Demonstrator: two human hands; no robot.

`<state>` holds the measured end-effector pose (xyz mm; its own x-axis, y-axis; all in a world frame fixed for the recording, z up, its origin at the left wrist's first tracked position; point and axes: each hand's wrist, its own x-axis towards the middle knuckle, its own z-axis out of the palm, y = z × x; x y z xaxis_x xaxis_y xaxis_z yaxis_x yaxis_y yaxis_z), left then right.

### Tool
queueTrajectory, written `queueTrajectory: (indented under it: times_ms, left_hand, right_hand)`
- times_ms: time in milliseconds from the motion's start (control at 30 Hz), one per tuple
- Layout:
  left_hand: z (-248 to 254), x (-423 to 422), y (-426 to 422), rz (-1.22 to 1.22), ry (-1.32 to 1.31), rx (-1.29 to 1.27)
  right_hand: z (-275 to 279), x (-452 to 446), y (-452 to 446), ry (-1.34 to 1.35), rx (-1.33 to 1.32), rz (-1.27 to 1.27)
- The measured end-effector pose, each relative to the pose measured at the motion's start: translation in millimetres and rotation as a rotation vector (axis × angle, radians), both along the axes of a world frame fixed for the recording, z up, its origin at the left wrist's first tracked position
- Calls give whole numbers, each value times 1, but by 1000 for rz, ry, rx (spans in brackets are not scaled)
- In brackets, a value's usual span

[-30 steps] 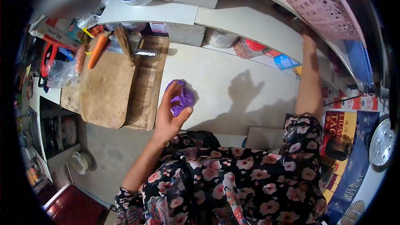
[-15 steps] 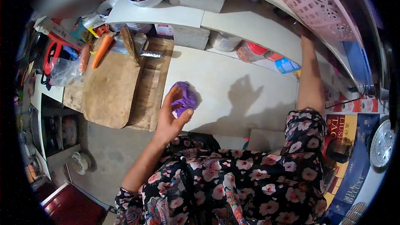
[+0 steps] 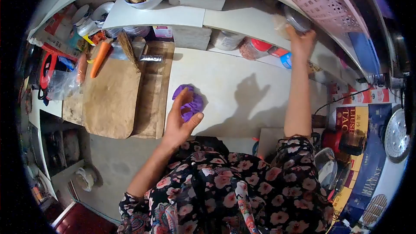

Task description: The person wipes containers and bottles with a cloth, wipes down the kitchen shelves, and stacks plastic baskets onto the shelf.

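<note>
My left hand point(image 3: 180, 123) hovers with thumb and fingers apart, at the near side of a crumpled purple cloth or bag point(image 3: 197, 103) on the white counter point(image 3: 242, 91). Part of the purple bundle is hidden behind its fingers, and whether they touch it I cannot tell. My right hand point(image 3: 302, 43) reaches far forward over the upper shelf point(image 3: 251, 21). Its fingers are round a clear round jar point(image 3: 296, 18), tilted on its side, whose contents are blurred.
To the left, a carrot point(image 3: 101, 58) and a small straw brush point(image 3: 127, 50) lie on a wooden cutting board point(image 3: 110, 99). A white bowl point(image 3: 147, 3) of garlic or ginger stands on the shelf. A pink basket point(image 3: 320, 0) hangs over the right side. Jars, including a red-lidded jar point(image 3: 255, 48), line the lower shelf.
My right hand has come leftward and out from the back of the shelf, with the clear jar now visible in it. My left hand stays by the purple bundle. The view has shifted slightly.
</note>
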<state>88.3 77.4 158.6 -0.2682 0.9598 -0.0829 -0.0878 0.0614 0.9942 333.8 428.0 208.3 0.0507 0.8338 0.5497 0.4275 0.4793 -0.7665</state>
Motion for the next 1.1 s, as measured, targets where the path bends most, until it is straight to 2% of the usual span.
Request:
queueTrajectory:
  times_ms: [67,200,267,333,433,533,600,633,667,733,800,833,867,933,1000,1067,1100]
  left_hand:
    - [0,0,-1,-8,1,9]
    - [-2,-6,-6,-18,42,20]
    - [2,-9,-10,9,15,13]
    - [4,-12,-12,41,-12,6]
    - [2,-18,-16,78,-11,43]
    - [0,-21,-20,72,22,51]
    - [-1,-21,-21,85,19,27]
    - [-1,-21,-20,93,33,25]
    - [-3,-20,-19,89,23,29]
    - [4,-20,-16,67,5,34]
    - [1,-18,-14,68,15,24]
    - [-2,-18,-12,85,10,25]
    - [-4,-17,-11,100,7,27]
    - [-6,-17,-8,95,8,16]
    - [-3,-16,-5,71,-42,2]
    - [0,-15,-1,46,-66,6]
    - [-3,-16,0,36,-61,2]
  right_hand:
    - [11,-41,-22,137,-61,125]
    - [5,-88,-22,146,-17,103]
    - [18,-109,-30,45,-160,212]
    - [16,-124,-24,53,-187,265]
    - [15,-141,-22,-12,-289,190]
    - [11,-153,-15,101,-327,234]
    - [21,-158,-25,-125,-434,51]
    - [17,-159,-26,-59,-276,128]
    - [16,-157,-26,-129,-269,84]
    - [3,-155,-18,-12,-194,169]
    - [-10,-148,-12,-33,-135,126]
    - [-7,-154,-18,79,50,145]
    - [-3,-149,-27,40,72,177]
    - [-25,-144,-30,104,233,70]
    - [-17,-144,-74,117,91,30]
    - [-26,-149,-114,175,-4,112]
    - [-33,-151,-133,116,43,138]
